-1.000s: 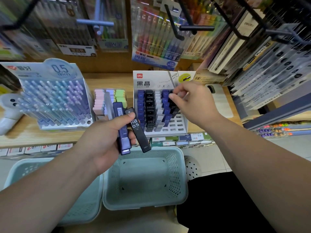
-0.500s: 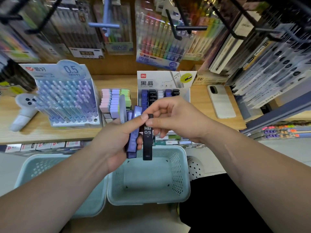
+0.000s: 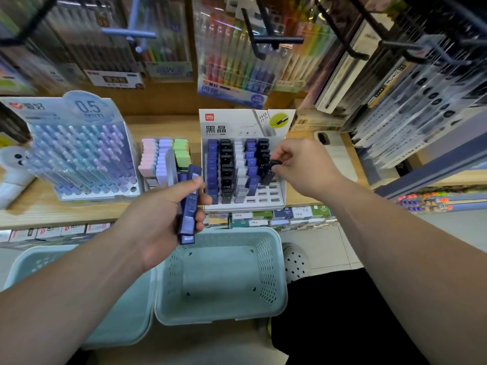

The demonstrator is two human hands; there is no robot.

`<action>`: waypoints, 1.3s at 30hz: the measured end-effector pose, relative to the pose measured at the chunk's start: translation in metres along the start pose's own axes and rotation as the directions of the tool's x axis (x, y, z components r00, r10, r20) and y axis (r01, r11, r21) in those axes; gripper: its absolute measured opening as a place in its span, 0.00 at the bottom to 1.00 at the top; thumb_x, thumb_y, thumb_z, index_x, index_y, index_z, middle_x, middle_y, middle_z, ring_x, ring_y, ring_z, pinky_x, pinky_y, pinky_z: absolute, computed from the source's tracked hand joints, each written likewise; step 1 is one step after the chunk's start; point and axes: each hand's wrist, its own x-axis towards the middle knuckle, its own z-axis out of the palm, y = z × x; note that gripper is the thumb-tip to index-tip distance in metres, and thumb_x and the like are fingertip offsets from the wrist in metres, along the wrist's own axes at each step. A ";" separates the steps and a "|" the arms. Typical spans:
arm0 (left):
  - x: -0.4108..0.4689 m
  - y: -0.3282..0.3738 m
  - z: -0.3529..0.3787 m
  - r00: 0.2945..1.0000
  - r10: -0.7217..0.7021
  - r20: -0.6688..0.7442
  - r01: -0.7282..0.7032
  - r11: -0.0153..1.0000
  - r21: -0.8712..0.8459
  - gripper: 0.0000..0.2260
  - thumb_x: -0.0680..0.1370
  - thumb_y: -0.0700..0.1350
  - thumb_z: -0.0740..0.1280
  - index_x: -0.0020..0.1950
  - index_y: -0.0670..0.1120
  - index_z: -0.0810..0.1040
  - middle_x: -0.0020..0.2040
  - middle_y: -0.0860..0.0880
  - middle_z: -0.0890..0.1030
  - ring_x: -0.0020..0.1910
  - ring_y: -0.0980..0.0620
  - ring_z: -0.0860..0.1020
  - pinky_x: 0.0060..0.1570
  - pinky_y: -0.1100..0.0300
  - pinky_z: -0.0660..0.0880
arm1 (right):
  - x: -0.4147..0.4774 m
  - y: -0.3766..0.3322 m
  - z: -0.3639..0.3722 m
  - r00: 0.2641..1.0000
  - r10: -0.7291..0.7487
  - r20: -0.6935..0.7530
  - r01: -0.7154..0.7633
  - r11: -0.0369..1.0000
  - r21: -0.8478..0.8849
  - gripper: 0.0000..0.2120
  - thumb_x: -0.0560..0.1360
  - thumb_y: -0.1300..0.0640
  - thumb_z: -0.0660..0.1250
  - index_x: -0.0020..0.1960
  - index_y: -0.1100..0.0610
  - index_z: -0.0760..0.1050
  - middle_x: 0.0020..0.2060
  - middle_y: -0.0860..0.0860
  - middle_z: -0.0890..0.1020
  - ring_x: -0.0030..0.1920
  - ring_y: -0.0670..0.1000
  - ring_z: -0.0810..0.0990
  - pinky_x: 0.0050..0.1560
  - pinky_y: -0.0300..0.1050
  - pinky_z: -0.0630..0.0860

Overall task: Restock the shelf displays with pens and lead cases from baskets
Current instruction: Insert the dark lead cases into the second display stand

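Observation:
My left hand (image 3: 163, 214) grips a few lead cases (image 3: 188, 206), blue ones and a clear one, above the right basket (image 3: 274, 280). My right hand (image 3: 303, 167) pinches a black lead case (image 3: 268, 173) by its top end and holds it over the right-hand black column of the white lead-case display (image 3: 263, 202). The display holds columns of blue, black and clear cases, with open slots in its front right rows. The pen display (image 3: 79, 154) marked 0.5 stands to the left, full of pastel pens.
A second teal basket (image 3: 126, 317) lies at lower left. Pastel erasers (image 3: 164, 159) stand between the two displays. A white phone (image 3: 340, 154) lies on the wooden shelf at right. Black hooks with hanging pen packs (image 3: 232, 59) jut out overhead.
My right hand took the black lead case from my left hand and carried it up and right to the lead-case display. My left hand keeps the remaining cases.

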 end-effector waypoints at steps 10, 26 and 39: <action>-0.001 0.005 0.003 0.998 -0.021 0.054 0.022 1.000 -0.016 0.15 0.71 0.43 0.71 0.56 0.41 0.79 0.39 0.45 0.81 0.31 0.50 0.73 0.28 0.59 0.75 | 0.002 0.001 0.009 0.996 -0.055 0.071 0.059 0.997 -0.049 0.07 0.73 0.63 0.75 0.48 0.54 0.83 0.41 0.47 0.80 0.45 0.51 0.81 0.49 0.44 0.78; -0.008 0.000 0.007 0.977 -0.025 0.212 0.018 0.999 0.033 0.14 0.78 0.33 0.64 0.62 0.39 0.79 0.45 0.41 0.83 0.35 0.47 0.79 0.34 0.56 0.78 | -0.017 -0.057 0.005 0.990 -0.058 0.125 -0.007 0.883 0.469 0.11 0.76 0.44 0.71 0.40 0.49 0.82 0.33 0.46 0.80 0.33 0.45 0.76 0.35 0.38 0.72; -0.013 -0.003 0.008 0.975 -0.005 0.221 -0.003 0.999 0.035 0.10 0.80 0.37 0.64 0.60 0.40 0.81 0.52 0.37 0.85 0.34 0.48 0.81 0.34 0.59 0.78 | -0.021 -0.057 0.001 0.961 -0.014 0.275 -0.181 0.721 0.669 0.04 0.73 0.61 0.76 0.43 0.60 0.81 0.31 0.54 0.81 0.28 0.47 0.78 0.28 0.38 0.76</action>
